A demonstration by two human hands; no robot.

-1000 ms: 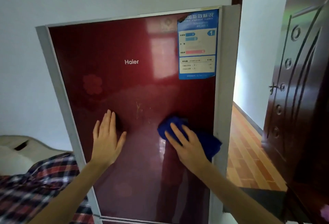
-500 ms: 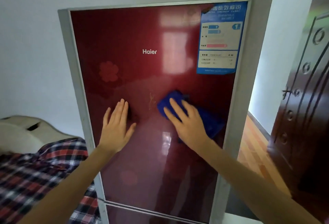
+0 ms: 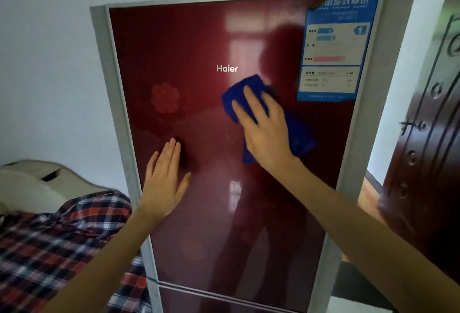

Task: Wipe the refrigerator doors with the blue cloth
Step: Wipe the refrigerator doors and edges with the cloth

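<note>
The right hand [image 3: 267, 133] is pressing the blue cloth [image 3: 249, 91] flat-fingered against the red refrigerator door [image 3: 189, 46], under the Haier logo [image 3: 226, 68]. The left hand [image 3: 164, 178] is resting released on the door, lower beside it.

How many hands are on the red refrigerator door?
2. The left hand lies flat on the glossy red door, lower left; the right hand presses the blue cloth at centre.
</note>
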